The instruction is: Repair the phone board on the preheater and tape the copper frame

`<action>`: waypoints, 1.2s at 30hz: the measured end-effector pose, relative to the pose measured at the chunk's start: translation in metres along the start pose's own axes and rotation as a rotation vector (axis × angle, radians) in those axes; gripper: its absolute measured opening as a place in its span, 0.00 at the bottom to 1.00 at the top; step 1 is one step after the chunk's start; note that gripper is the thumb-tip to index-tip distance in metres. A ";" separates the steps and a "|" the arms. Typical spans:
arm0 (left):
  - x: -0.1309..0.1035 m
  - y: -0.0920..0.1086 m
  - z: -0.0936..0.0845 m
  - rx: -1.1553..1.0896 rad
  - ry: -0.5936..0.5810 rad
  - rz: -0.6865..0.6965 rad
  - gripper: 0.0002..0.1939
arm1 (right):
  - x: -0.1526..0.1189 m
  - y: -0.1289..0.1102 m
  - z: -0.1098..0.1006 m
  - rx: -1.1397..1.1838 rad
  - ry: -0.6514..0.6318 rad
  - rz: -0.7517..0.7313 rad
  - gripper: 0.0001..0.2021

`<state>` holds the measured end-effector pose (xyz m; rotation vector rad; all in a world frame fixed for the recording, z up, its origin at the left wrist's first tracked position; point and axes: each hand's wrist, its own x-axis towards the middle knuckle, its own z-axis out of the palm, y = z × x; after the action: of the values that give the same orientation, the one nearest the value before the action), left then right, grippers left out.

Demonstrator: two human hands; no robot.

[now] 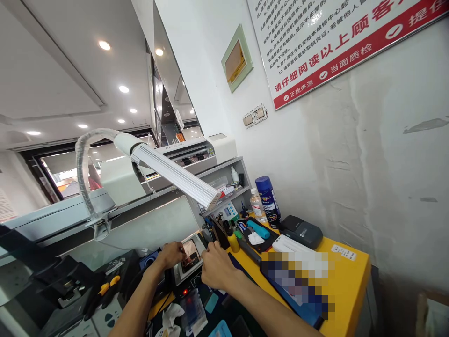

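My left hand (pixel 171 255) is at the left side of a dark, glossy phone-like panel (pixel 191 258), its fingers curled down to the panel's edge. Opposite it, my right hand (pixel 218 266) is closed, with the knuckles up and the fingers bent in at the right side. Whatever either hand pinches is hidden or too small to name. Beneath the panel lies a flat silver plate (pixel 179 280) of a small bench device, with a glowing red light (pixel 185 292) at its near side.
A white lamp (pixel 175 175) on a bent arm hangs over the bench. On the yellow worktop (pixel 345 271) stand a blue spray can (pixel 268 201), a clear bottle (pixel 257 206) and a dark case (pixel 301 230). Yellow-handled pliers (pixel 109 284) lie at left; crumpled tissue (pixel 171 319) lies in front.
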<state>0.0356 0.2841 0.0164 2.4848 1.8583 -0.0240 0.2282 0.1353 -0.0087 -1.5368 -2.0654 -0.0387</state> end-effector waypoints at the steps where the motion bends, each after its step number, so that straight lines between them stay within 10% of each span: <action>1: 0.000 -0.001 -0.001 0.000 -0.003 0.002 0.17 | 0.000 0.000 0.001 0.002 0.003 0.002 0.15; 15: -0.010 0.005 -0.022 -0.050 0.092 0.004 0.16 | 0.001 0.002 0.001 0.001 0.002 -0.003 0.15; 22: -0.031 0.022 -0.054 -0.176 0.326 0.034 0.14 | 0.001 0.003 0.001 -0.013 0.015 -0.014 0.13; 29: -0.133 0.042 -0.073 -0.412 0.721 0.083 0.18 | 0.003 0.005 0.003 0.015 0.040 -0.003 0.15; 36: -0.237 -0.004 -0.022 -0.693 0.830 -0.131 0.24 | 0.013 0.009 0.011 0.201 0.106 0.052 0.12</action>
<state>-0.0356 0.0593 0.0464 1.9696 1.7491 1.5458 0.2293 0.1537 -0.0143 -1.4339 -1.8846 0.1020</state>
